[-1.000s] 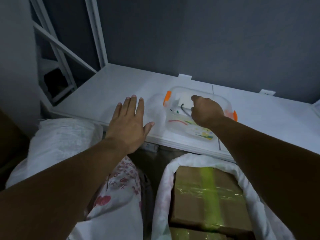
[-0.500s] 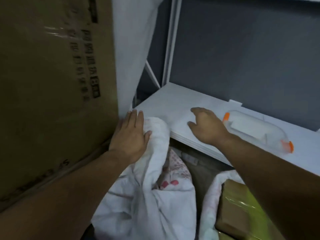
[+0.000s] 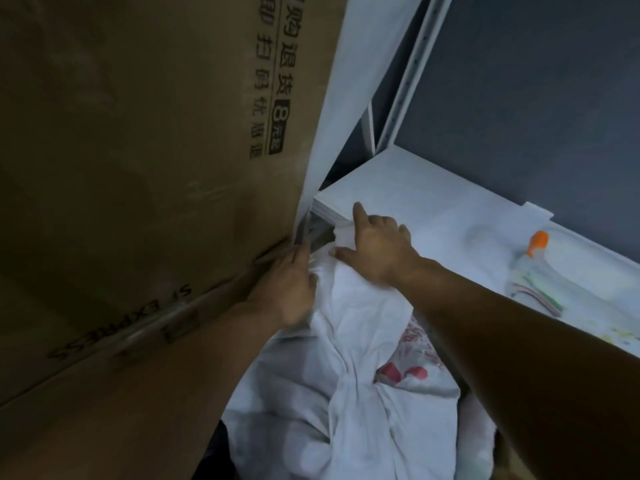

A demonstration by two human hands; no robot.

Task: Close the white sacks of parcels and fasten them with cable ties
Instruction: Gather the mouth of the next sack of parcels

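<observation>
Left hand (image 3: 287, 292), fingers straight, pressed white sack (image 3: 363, 341); right hand (image 3: 377, 252), fingers spread, lay atop it beside shelf (image 3: 433, 202) corner.

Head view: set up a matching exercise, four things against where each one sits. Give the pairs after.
Things: 1 cardboard box; 2 white sack; 3 clear container with orange latch; 4 left hand.
Places: a on the white shelf, right; b at the sack's left edge, beside the box; c filling the left side; d crumpled, bottom centre.
Pairs: 1-c; 2-d; 3-a; 4-b.
</observation>
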